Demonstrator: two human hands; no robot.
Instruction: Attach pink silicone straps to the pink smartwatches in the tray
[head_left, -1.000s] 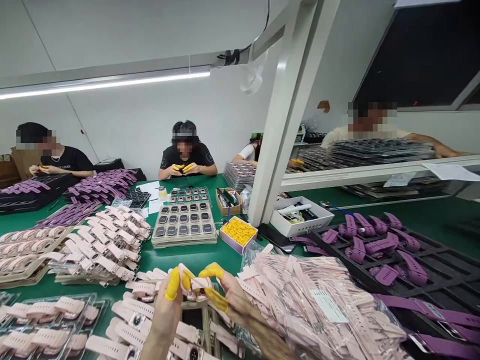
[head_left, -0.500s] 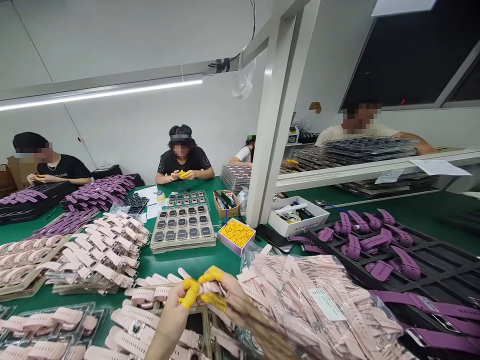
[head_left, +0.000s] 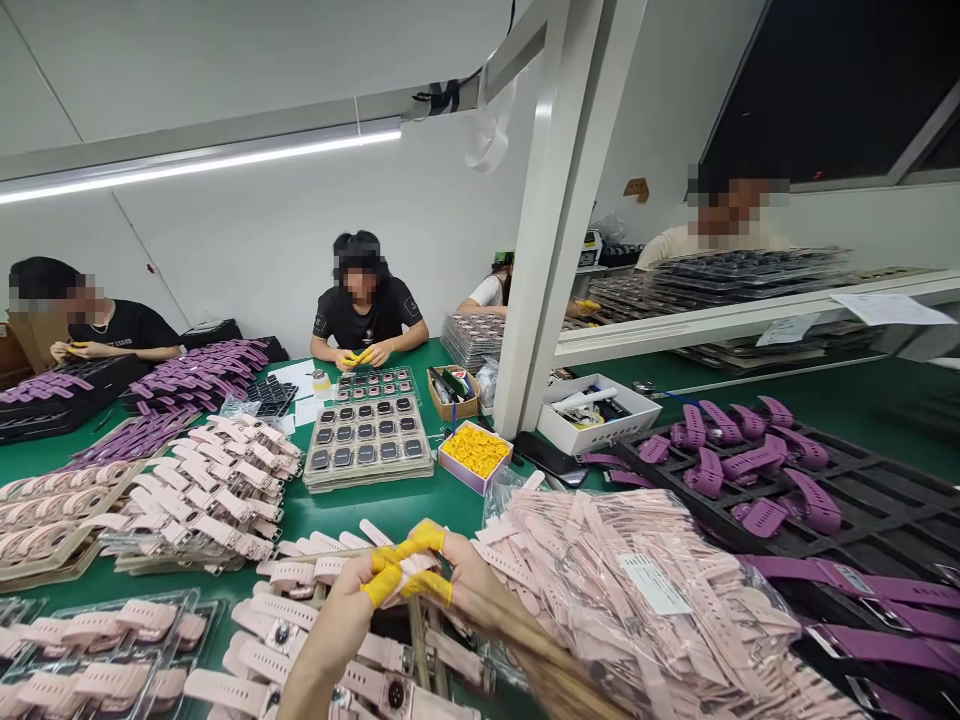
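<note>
My left hand (head_left: 346,605) and my right hand (head_left: 466,578) meet at the front middle, with yellow finger cots on thumbs and fingers. Both are closed on a pink watch strap (head_left: 411,570), pinched between the fingertips; most of it is hidden by them. Under and left of the hands lie pink-strapped watches (head_left: 281,632) in a tray, some with the round sensor side up. Just right of my right hand is a large clear bag of pink watch straps (head_left: 600,570) with a white label.
A box of yellow finger cots (head_left: 475,455) stands ahead, beside stacked trays of watch faces (head_left: 367,440). Purple-strapped watches (head_left: 757,460) sit in a black tray at right. A white post (head_left: 555,220) rises from the table. Several co-workers sit beyond, one opposite in a black shirt (head_left: 367,325).
My fingers have come closer together around the pink strap, the left hand shifting slightly right. The view has tilted a little. The person opposite has lowered their hands.
</note>
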